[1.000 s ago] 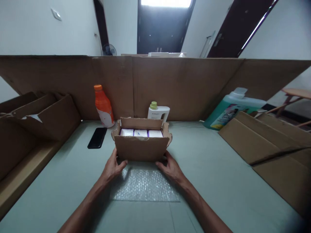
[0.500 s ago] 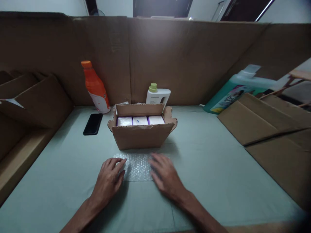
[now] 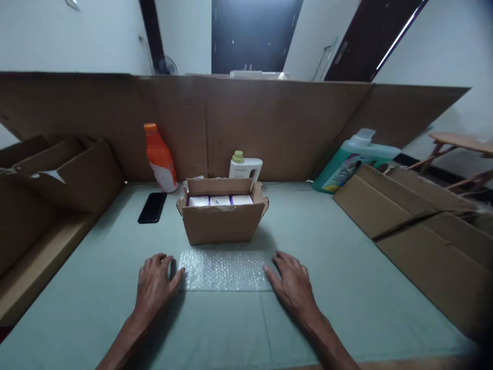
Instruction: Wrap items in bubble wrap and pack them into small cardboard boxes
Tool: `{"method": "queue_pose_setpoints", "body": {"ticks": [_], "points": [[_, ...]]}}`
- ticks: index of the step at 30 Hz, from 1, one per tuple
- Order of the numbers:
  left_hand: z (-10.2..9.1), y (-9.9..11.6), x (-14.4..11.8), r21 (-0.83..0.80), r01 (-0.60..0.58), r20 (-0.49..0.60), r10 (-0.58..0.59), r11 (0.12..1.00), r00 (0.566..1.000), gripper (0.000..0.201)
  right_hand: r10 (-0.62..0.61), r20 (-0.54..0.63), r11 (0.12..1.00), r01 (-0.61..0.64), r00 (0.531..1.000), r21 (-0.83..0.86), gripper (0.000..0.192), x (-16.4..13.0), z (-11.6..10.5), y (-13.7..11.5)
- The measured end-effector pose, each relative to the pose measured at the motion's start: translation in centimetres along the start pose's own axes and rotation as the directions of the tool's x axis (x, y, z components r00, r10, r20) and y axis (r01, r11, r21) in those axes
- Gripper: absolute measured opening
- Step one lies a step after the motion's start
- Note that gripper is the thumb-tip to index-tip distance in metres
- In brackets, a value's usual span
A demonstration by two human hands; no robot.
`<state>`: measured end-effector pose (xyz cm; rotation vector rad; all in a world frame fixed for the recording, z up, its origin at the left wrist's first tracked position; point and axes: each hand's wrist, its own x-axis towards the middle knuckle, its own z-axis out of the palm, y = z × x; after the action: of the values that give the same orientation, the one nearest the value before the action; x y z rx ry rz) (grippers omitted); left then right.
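Observation:
A flat rectangle of clear bubble wrap lies on the pale green cloth between my hands. My left hand is at its left end, thumb and fingers apart, the thumb tip at the wrap's edge. At the right end my right hand has its fingers spread and its thumb by the edge; whether either thumb presses on the wrap I cannot tell. Just beyond the wrap stands a small open cardboard box. Inside it sit three white packs with purple edges, side by side.
Behind the box is a white bottle with a green cap. A black phone and an orange bottle are at the back left, a green liquid jug at the back right. Cardboard walls border the cloth-covered table.
My hands have moved apart, from over the bubble wrap out to its two ends, so more of it shows. The view has tilted upward.

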<state>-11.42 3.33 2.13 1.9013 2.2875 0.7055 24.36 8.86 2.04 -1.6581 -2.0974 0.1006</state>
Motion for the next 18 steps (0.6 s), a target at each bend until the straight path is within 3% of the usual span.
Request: {"method": "queue_pose_setpoints", "body": {"ticks": [4,9,11,14,18], "points": [[0.4,1.8,-0.2,-0.139,0.055,0.033,-0.051,0.989,0.998,0.017,0.046,0.003,0.971,-0.045,0.999,0.233,0.021,0.7,1.3,-2.4],[0.0,2.6,-1.5,-0.280,0.130,0.124,-0.098,0.951,0.987,0.014,0.116,0.100,0.909,-0.146,0.988,0.391,0.023,0.1,0.5,-2.0],[-0.4,2.1,-1.8,-0.312,0.189,0.158,-0.145,0.931,0.977,0.028,0.145,0.150,0.863,-0.199,0.978,0.465,0.038,-0.2,0.2,-1.4],[-1.0,1.8,-1.9,-0.367,0.270,0.208,-0.204,0.890,0.957,0.065,0.190,0.218,0.775,-0.283,0.957,0.565,0.069,-0.4,-0.1,-1.0],[-1.2,2.0,-1.9,-0.474,0.336,0.290,-0.216,0.814,0.932,0.080,0.189,0.264,0.795,-0.305,0.946,0.524,0.071,-0.6,-0.3,-1.2]]}}
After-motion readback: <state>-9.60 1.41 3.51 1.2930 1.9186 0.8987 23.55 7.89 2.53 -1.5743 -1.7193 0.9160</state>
